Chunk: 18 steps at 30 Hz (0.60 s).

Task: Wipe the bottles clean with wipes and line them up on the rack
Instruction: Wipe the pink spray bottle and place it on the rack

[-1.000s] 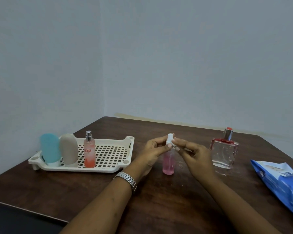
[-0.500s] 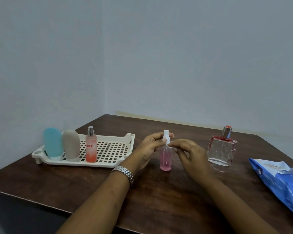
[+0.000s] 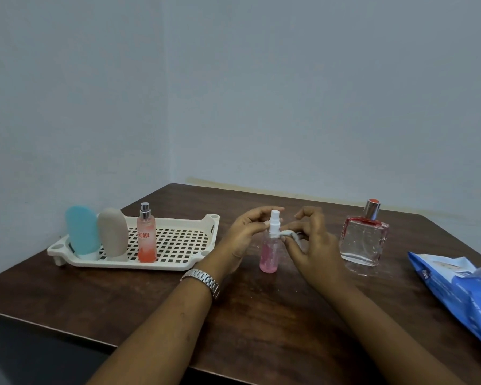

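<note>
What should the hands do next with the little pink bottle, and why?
Probably slide the wipe down the pink bottle. The right hand pinches the wipe at the neck, just under the white sprayer, while the left hand steadies the top. The wipe isn't touching the lower part, and the bottle stands on the table, not yet on the rack.

Plain room: painted walls (image 3: 317,93), dark wooden table (image 3: 261,315)

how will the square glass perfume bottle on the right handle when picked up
The perfume bottle looks like thick clear glass, so probably heavy for its size and breakable if dropped. Its smooth flat sides may be slippery. The broad base suggests it won't tip easily.
</note>
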### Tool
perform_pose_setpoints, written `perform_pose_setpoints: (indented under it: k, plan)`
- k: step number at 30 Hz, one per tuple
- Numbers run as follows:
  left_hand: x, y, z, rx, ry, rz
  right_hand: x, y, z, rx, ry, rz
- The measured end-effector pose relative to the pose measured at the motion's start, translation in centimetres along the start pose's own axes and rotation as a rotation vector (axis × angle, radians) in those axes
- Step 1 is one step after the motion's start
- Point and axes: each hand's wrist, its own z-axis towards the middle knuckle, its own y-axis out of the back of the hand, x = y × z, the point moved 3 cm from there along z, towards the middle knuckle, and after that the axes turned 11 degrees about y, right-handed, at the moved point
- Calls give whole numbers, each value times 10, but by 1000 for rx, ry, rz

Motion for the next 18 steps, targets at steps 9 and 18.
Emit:
perform_pose_setpoints:
  k: [9,18]
  plan:
    - [6,-2,1,-53,5,-1,-8,1,1,-65,-28,2]
    - [7,-2,1,-28,46,-35,-2,2,1,-61,1,5]
